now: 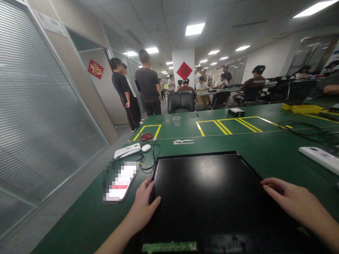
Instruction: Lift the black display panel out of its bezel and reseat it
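Note:
A large black LCD panel (201,197) lies on the green table in front of me, its glossy face turned up with a ceiling light mirrored in it. Along its near edge shows a strip of green circuit board (169,247). My left hand (144,204) grips the panel's left edge, thumb over the face and fingers around the side. On the opposite side my right hand (288,197) has its fingers closed at the right edge; part of its grip is hidden. A phone with a lit, blurred screen (122,181) rests left of my left hand.
Beyond the panel are red-handled scissors (146,137), a white mouse (146,148), a white device (127,151) with black cables, white strips (183,141), a clear cup (176,121) and a black box (236,112). A white device (321,159) lies right. Several people stand or sit farther back.

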Action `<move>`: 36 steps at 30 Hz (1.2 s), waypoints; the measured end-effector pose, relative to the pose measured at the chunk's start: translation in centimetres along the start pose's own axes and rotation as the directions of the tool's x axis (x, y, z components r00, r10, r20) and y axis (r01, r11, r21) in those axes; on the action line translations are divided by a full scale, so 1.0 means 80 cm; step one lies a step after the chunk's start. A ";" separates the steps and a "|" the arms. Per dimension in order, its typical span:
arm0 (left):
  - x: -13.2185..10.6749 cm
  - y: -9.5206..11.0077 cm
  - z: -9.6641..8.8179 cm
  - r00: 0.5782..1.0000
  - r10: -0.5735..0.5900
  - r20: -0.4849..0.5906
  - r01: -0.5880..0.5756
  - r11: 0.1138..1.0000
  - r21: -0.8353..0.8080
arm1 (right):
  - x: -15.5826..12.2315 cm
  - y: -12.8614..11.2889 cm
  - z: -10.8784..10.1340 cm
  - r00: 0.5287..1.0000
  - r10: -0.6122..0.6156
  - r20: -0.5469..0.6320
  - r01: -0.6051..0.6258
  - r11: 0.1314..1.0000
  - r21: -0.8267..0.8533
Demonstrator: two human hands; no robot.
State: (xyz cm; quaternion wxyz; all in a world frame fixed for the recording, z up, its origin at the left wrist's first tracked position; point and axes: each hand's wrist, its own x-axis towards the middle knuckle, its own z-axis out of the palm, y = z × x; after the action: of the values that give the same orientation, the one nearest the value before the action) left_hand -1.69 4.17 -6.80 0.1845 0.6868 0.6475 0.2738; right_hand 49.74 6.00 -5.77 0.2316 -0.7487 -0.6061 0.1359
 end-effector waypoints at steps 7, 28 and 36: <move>-0.012 0.024 -0.019 0.996 0.059 0.060 -0.063 0.996 0.059 | 0.001 0.000 0.000 1.000 -0.016 -0.015 0.016 1.000 -0.009; -0.034 0.072 -0.072 0.857 0.176 0.484 -0.164 0.984 -0.068 | -0.003 -0.002 -0.002 1.000 -0.012 -0.020 0.013 0.999 0.043; -0.029 0.080 -0.068 0.814 0.274 0.513 -0.300 0.954 -0.034 | -0.004 -0.007 -0.007 0.998 0.010 -0.054 -0.004 0.995 0.103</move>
State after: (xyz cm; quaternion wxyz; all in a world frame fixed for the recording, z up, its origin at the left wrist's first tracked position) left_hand -0.04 0.71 0.99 0.2897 0.8285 0.4707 0.0902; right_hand 49.46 5.66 -5.06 0.2858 -0.7413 -0.5892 0.1470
